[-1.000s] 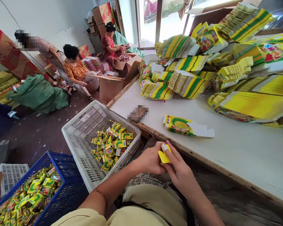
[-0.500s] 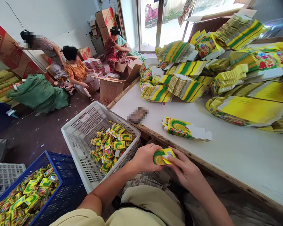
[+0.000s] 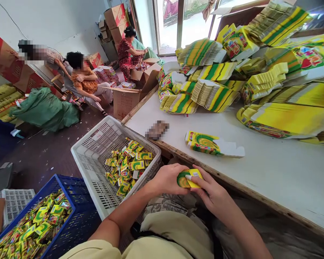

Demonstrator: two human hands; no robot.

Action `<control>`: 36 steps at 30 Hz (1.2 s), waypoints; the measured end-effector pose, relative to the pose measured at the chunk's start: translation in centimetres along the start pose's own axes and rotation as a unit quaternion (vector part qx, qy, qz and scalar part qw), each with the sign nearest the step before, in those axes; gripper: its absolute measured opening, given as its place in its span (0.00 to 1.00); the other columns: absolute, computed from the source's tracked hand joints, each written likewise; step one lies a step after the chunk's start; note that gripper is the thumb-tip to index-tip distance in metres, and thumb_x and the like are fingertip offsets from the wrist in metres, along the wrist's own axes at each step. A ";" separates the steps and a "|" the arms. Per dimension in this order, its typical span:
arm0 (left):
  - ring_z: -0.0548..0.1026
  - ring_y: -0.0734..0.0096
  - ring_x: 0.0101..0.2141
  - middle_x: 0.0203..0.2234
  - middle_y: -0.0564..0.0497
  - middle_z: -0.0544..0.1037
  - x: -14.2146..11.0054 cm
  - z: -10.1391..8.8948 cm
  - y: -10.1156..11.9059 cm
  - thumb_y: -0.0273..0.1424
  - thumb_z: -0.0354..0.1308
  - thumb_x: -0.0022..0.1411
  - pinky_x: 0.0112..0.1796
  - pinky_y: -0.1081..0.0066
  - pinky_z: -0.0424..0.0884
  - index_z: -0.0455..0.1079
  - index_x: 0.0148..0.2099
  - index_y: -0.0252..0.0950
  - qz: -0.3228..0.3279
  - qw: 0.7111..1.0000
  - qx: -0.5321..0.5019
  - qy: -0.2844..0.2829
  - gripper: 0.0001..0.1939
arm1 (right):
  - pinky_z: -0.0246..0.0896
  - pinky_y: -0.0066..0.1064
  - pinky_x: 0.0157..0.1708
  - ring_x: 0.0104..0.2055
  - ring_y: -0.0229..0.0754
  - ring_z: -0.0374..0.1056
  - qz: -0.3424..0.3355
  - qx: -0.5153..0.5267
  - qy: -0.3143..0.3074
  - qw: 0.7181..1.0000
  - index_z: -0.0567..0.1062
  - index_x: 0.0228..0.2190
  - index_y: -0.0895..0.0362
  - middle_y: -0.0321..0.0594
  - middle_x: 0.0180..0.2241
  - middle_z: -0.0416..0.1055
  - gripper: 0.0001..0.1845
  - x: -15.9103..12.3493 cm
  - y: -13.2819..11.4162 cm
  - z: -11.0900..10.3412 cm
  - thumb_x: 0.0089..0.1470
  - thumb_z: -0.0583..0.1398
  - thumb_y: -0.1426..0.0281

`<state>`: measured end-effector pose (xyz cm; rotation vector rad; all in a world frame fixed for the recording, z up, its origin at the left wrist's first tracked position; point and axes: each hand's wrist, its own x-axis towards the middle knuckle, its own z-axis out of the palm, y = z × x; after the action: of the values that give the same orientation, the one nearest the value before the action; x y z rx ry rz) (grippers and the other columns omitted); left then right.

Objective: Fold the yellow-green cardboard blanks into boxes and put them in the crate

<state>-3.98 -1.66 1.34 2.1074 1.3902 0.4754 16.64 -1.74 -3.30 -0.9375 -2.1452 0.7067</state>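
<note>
Left hand point(image 3: 169, 180) and right hand point(image 3: 210, 186) holding small yellow-green carton point(image 3: 184, 180) over lap point(image 3: 166, 205), near worktop point(image 3: 280, 172); fingers point(image 3: 201, 181) curling in, pinching opposite ends; carton probably handling light, stiffish, slightly slick, crushing easily; edges suiting gentle hold.

Room over near-right tabletop point(image 3: 275, 176); carton stacks point(image 3: 215, 95) block far side.

Packing workshop: carton stacks point(image 3: 214, 96), crates point(image 3: 88, 167), worktable point(image 3: 272, 174)
</note>
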 end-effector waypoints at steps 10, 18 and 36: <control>0.77 0.55 0.41 0.41 0.44 0.78 -0.4 0.4 0.9 0.39 0.67 0.46 0.42 0.63 0.72 0.69 0.55 0.35 0.010 0.999 0.022 -0.026 0.33 | 0.69 0.46 0.52 0.55 0.55 0.71 0.101 0.098 0.002 0.990 0.76 0.38 0.53 0.49 0.56 0.71 0.13 0.4 -0.7 -0.8 0.52 0.64 0.60; 0.76 0.57 0.43 0.44 0.44 0.77 -0.8 -0.4 0.6 0.36 0.65 0.48 0.44 0.63 0.72 0.68 0.55 0.34 0.005 1.000 0.010 0.014 0.32 | 0.69 0.44 0.52 0.52 0.51 0.72 0.157 0.187 0.038 0.969 0.65 0.52 0.53 0.49 0.53 0.71 0.24 1.3 -1.9 1.7 0.55 0.62 0.62; 0.75 0.55 0.52 0.50 0.42 0.78 -4.4 -5.4 -6.2 0.40 0.63 0.57 0.56 0.53 0.67 0.71 0.53 0.36 -0.146 0.985 0.007 0.091 0.23 | 0.63 0.45 0.42 0.43 0.57 0.69 0.205 -0.248 0.133 0.937 0.73 0.44 0.62 0.56 0.41 0.74 0.13 9.1 6.7 -3.3 0.57 0.56 0.74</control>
<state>-13.20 -2.41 1.70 1.8654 1.7761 0.5477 17.28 10.00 -2.55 -1.6786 -1.9295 0.1922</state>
